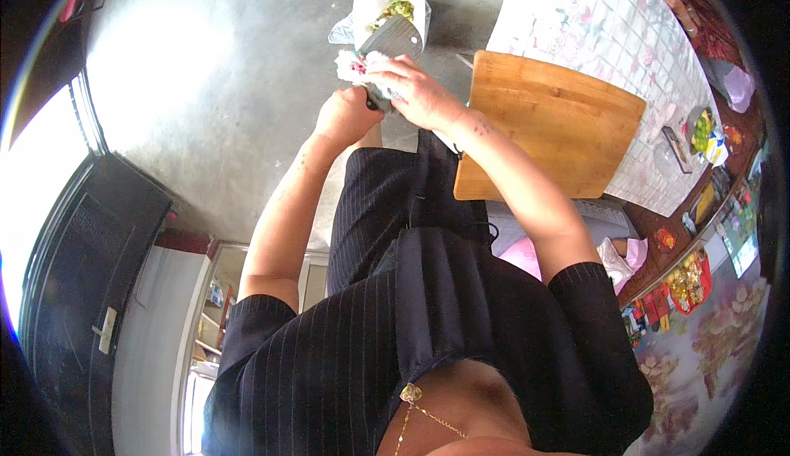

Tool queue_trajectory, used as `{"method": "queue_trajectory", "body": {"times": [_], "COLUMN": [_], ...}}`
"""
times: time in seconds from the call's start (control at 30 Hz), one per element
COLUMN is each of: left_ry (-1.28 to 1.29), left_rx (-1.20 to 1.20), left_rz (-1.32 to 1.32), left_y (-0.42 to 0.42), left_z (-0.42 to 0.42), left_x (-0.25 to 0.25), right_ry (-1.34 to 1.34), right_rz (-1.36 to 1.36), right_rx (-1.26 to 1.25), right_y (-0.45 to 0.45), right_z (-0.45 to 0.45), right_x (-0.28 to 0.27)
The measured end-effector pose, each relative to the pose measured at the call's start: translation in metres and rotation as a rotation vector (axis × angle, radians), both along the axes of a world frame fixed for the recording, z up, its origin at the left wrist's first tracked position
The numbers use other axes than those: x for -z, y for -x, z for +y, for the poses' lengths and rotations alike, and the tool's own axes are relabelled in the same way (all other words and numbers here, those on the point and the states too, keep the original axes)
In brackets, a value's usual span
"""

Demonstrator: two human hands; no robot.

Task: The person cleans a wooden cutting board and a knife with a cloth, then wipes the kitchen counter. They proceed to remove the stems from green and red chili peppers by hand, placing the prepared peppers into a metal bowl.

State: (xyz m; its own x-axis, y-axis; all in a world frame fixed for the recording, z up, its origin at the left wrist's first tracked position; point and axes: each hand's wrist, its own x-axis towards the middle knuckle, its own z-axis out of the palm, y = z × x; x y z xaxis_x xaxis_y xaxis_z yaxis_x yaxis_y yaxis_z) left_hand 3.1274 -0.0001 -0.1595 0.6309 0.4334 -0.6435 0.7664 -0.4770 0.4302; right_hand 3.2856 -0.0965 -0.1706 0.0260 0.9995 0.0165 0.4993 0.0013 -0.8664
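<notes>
My left hand (349, 116) is closed around the dark handle of a cleaver (395, 39), near the upper middle of the view. The cleaver's broad metal blade, with a small hole near one corner, points away from me. My right hand (426, 88) presses a crumpled, light patterned cloth (352, 66) against the part of the blade nearest the handle; its fingers hide some of the cloth and metal. Just beyond, partly behind the blade, stands a white bin (364, 4) lined with a clear plastic bag, holding green and yellowish scraps.
A wooden cutting board (549, 122) lies at the near edge of a table with a floral tablecloth (555, 11), right of my hands. At the table's far side are another person's hand and sleeve (703, 11). Green fruit (702, 132) lies at right. A dark door (74, 258) stands left.
</notes>
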Motion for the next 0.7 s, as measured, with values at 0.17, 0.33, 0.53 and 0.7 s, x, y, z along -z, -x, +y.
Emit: {"method": "queue_trajectory", "body": {"times": [0.17,0.33,0.53,0.7], "left_ry": [-0.027,0.258,1.629,2.066], "left_rx": [-0.087,-0.352,-1.466,-1.526], "left_rz": [-0.029,-0.012,-0.554,-0.75], "left_y": [0.015,0.016,0.033,0.033], "left_z": [0.011,0.023,0.032,0.022], "left_x": [-0.03,-0.038,-0.007,-0.024], "right_ry": [-0.037,0.114,-0.071,-0.165], "right_rz": [-0.322,-0.151,0.079,0.032], "right_rx": [0.065,0.362,0.357,0.099], "right_y": [-0.018,-0.056,-0.027,0.024], "right_z": [0.05,0.072,0.05,0.048], "right_x": [0.075,0.113,0.015,-0.02]}}
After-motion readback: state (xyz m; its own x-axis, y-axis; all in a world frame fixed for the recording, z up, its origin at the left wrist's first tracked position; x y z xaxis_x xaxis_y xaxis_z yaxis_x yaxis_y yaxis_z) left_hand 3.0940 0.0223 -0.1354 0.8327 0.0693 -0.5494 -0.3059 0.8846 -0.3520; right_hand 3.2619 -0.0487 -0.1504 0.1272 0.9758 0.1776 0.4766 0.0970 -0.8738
